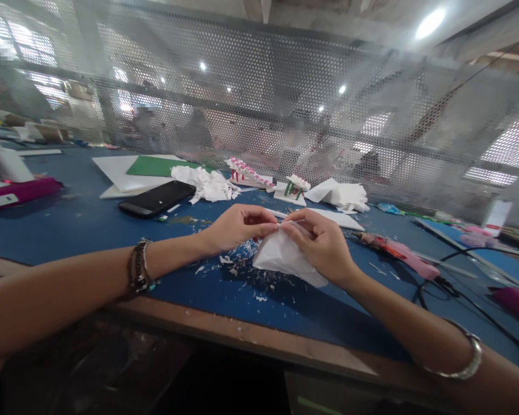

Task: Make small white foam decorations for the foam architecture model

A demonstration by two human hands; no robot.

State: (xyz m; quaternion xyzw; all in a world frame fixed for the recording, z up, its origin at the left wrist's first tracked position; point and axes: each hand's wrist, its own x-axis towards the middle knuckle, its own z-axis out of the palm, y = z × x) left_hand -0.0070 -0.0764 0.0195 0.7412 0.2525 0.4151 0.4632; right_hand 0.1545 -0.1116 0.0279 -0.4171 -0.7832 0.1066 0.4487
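Note:
A thin white sheet, perhaps tissue or soft paper, hangs from my fingertips just above the blue tabletop. My left hand pinches its upper edge between thumb and forefinger. Right beside it, my right hand is closed on the same edge, its fingers curled over the sheet. Both sets of fingertips almost meet there. White scraps and crumbs lie scattered on the table under and around the sheet.
A black phone lies left of centre, near crumpled white paper and a green sheet. Behind my hands stand small models. A pink glue gun with a black cable lies right. A perforated metal screen closes off the back.

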